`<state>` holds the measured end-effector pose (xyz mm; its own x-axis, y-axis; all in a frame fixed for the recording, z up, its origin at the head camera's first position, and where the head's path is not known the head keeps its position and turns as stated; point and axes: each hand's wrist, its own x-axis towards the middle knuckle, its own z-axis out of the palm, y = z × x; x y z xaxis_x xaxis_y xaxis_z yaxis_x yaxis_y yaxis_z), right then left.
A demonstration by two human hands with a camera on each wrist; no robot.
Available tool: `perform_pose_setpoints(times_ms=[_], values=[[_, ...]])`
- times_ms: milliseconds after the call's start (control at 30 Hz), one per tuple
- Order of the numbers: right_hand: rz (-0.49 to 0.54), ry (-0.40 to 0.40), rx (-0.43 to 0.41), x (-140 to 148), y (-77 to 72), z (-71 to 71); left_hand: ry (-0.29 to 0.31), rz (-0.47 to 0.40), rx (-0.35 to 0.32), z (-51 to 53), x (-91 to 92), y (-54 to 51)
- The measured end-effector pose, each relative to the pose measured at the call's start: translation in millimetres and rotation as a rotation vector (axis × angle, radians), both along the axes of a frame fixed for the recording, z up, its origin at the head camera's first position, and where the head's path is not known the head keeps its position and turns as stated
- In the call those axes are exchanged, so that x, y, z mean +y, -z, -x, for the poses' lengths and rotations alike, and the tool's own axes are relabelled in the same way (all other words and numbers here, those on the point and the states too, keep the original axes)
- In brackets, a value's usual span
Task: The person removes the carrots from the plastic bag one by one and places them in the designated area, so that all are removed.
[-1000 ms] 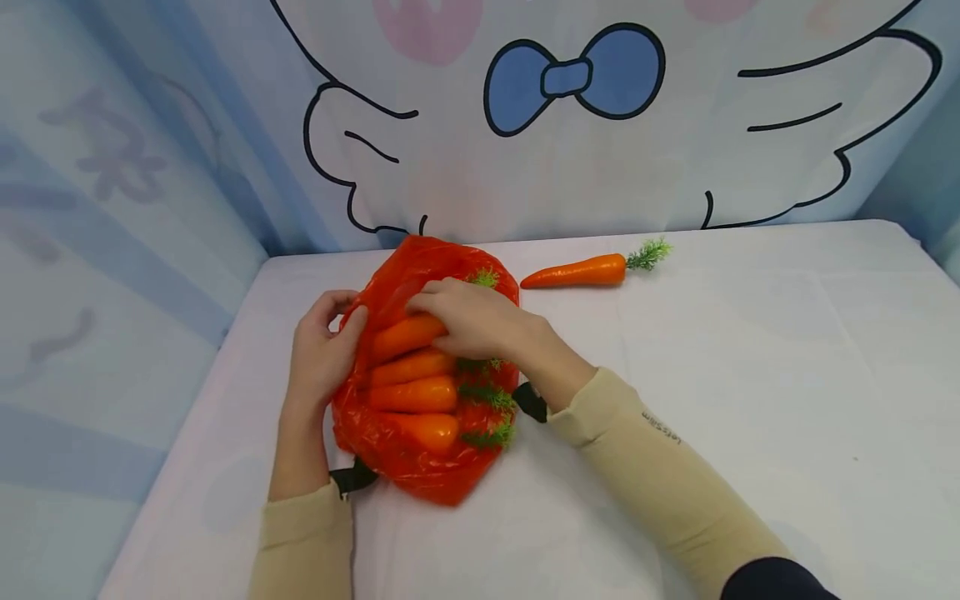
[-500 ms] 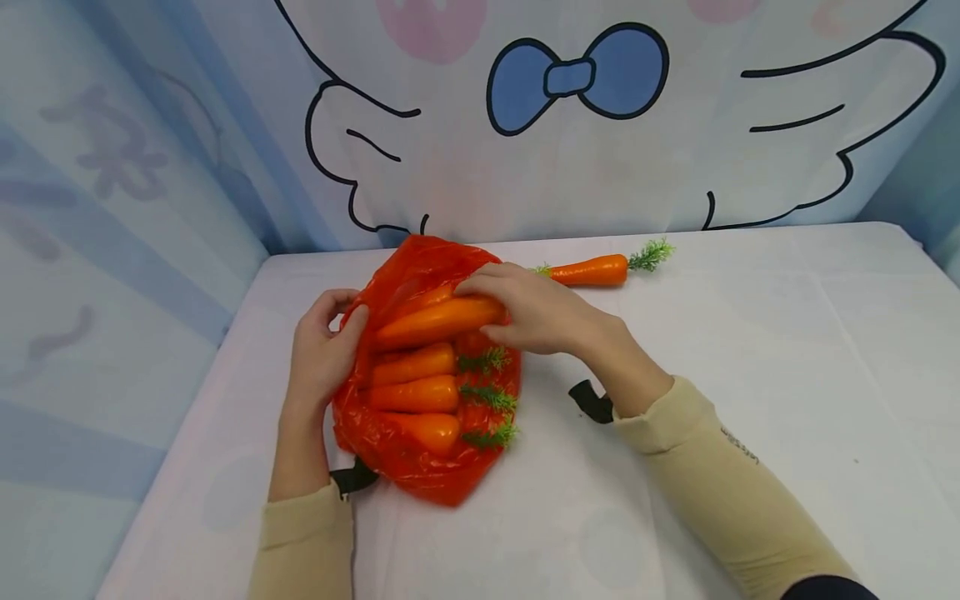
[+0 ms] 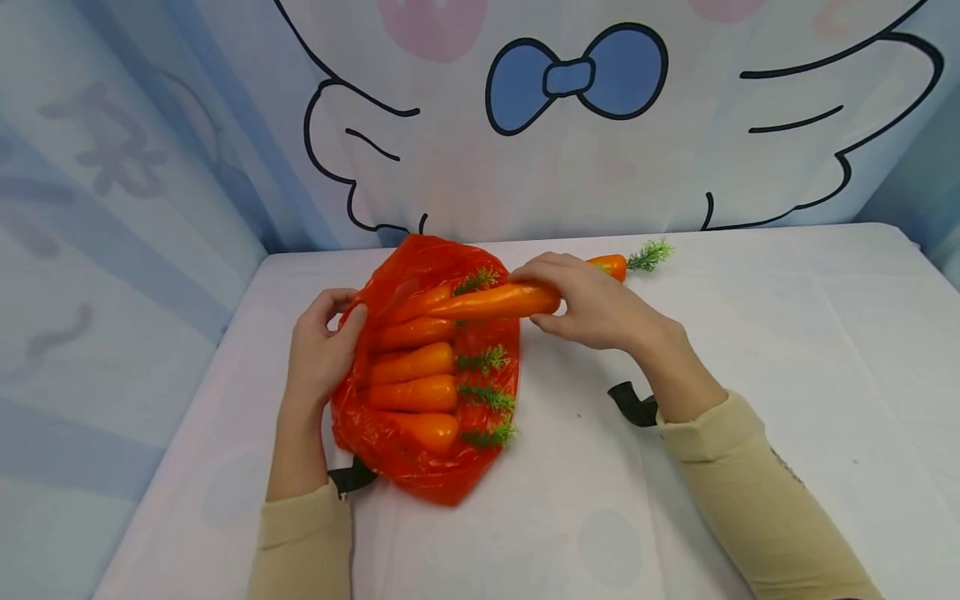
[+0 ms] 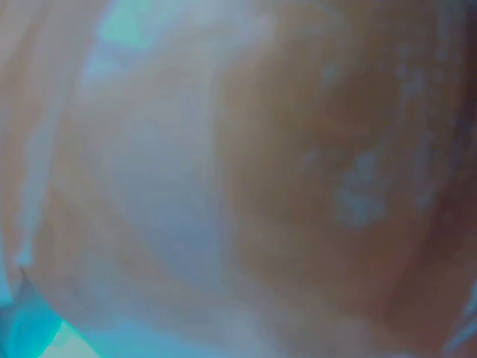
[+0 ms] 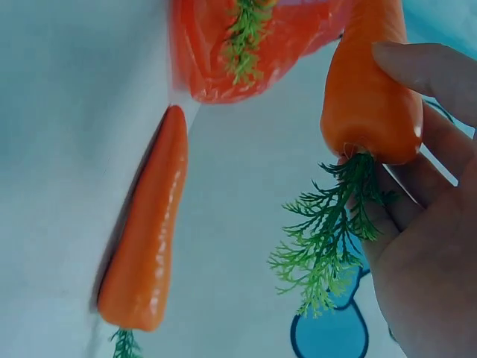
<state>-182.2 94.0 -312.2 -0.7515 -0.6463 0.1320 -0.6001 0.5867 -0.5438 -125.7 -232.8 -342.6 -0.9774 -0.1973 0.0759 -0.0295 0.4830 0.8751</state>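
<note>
Carrot (image 3: 495, 302) shifted right, R hand (image 3: 592, 302) gripping; L hand (image 3: 321, 346) pinches bag (image 3: 442, 479), loose carrot (image 3: 613, 267) part-hidden.

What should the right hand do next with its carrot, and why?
Probably carry the held carrot off the red bag and lay it beside the loose carrot on the table: the right hand has the held one by its thick end, tip over the bag, and the left hand grips the bag's edge.
</note>
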Motion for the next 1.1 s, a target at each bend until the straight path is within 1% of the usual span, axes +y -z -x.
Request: perform_pose_setpoints(times_ms=[133, 267, 367, 467, 700, 867, 933, 1100], values=[[0.026, 0.03, -0.003, 12.0, 1.7, 0.5, -0.003, -0.001, 0.002, -0.5, 0.1, 0.2], [0.043, 0.056, 0.012, 23.4, 4.5, -0.3, -0.001, -0.001, 0.006, -0.6, 0.2, -0.1], [0.045, 0.07, 0.022, 31.1, 5.6, 0.6, -0.003, -0.004, 0.005, -0.4, 0.3, -0.5], [0.039, 0.083, 0.011, 37.8, 6.5, 2.4, -0.004, -0.009, 0.001, -0.4, 0.1, -0.8], [0.046, 0.134, -0.018, 48.4, 10.4, 5.0, -0.002, -0.007, -0.012, -1.2, -0.7, -2.3], [0.048, 0.17, -0.02, 53.8, 11.1, 6.0, 0.0, -0.004, -0.02, -0.8, 0.0, -3.0], [0.046, 0.178, -0.019, 55.5, 11.5, 6.6, 0.003, -0.004, -0.015, -0.9, 0.5, -2.8], [0.049, 0.192, -0.048, 58.0, 15.1, 7.7, 0.01, -0.012, -0.009, -1.6, 1.5, -1.6]])
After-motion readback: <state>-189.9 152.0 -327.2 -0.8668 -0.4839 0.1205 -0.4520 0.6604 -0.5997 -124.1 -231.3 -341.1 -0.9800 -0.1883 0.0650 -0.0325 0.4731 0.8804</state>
